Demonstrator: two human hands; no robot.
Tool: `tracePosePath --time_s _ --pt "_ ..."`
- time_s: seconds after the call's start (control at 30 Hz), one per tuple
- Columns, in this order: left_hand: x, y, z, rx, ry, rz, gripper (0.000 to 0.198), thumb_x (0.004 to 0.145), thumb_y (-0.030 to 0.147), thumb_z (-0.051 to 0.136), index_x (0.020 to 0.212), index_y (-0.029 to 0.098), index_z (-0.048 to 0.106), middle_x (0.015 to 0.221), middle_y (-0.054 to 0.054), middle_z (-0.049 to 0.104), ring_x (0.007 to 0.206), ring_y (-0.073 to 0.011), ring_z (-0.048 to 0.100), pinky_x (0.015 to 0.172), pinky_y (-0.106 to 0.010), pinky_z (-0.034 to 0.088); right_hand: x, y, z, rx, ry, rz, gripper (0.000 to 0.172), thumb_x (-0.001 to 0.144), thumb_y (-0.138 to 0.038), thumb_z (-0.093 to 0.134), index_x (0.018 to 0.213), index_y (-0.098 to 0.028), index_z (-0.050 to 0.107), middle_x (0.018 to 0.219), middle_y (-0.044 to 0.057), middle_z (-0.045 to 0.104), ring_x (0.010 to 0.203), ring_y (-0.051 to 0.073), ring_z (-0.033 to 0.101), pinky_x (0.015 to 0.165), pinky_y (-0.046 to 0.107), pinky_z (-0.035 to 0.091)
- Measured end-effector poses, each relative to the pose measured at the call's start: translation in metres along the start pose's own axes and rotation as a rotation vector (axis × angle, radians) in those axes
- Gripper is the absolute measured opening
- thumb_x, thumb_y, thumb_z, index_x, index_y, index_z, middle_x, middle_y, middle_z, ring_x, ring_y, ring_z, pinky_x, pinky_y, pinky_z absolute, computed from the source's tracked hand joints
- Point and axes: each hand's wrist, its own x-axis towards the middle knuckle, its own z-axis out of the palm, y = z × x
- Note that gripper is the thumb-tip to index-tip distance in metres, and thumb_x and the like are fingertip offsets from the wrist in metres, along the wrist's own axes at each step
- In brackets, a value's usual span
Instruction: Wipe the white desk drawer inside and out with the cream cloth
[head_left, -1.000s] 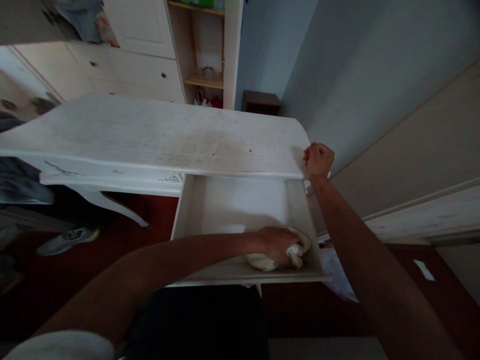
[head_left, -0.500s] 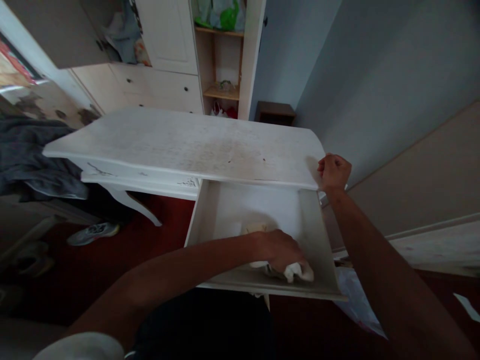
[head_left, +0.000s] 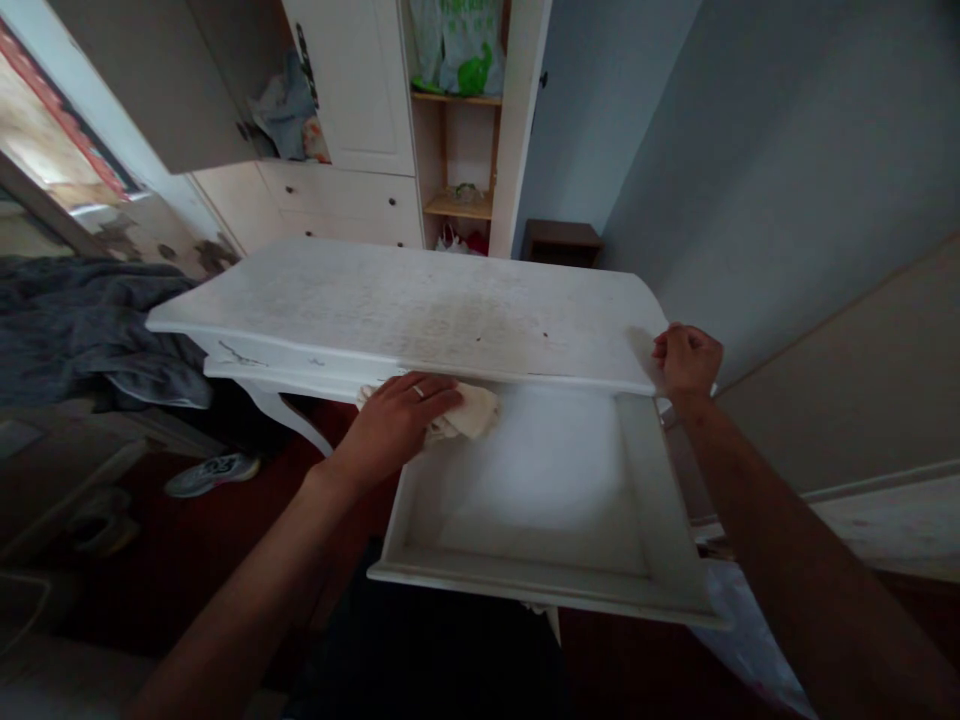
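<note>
White table point(head_left: 337, 290), curved edges, right-hand drawer point(head_left: 540, 500) pulled out. Top scuffed, grey-brown smudge point(head_left: 454, 325) right of centre; two dark specks point(head_left: 545, 335) near it, too small to identify. Dark red floor point(head_left: 184, 540) beneath; pale shoe point(head_left: 212, 474) on it, left.

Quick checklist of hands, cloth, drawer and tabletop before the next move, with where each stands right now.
1. Cloth in hand: ok, under the left hand at the drawer's back left corner.
2. Drawer pulled out: ok.
3. Right hand outside the drawer: ok, by the tabletop's right end, fingers curled.
4. Right hand bearing weight on the tabletop: cannot tell.
5. Tabletop free of marks: not ok, a dark smudge shows.
</note>
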Motion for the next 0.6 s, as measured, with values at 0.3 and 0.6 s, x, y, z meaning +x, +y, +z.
tracePosePath --time_s 0.3,0.6 --pt "-0.010 -0.017 0.029 -0.137 -0.020 -0.191 0.068 0.070 -0.004 0.057 0.134 0.018 0.063 0.141 -0.014 0.061 0.137 -0.0303 0.051 0.116 -0.050 0.045 0.000 0.000 0.000 0.036 0.035 0.022 0.028 0.086 -0.021 0.054 0.059 -0.021 0.059 0.048 -0.004 0.052 0.041 0.011 0.044 0.043 0.023 0.036" --pt "-0.068 0.000 0.011 -0.450 0.020 -0.254 0.074 0.064 -0.009 0.047 0.127 0.024 0.067 0.144 -0.009 0.060 0.136 -0.0228 0.055 0.112 -0.048 0.050 -0.003 -0.006 -0.002 0.009 0.039 0.028 0.026 0.081 -0.017 0.052 0.057 -0.019 0.061 0.049 -0.003 0.054 0.043 0.011 0.046 0.046 0.024 0.037"
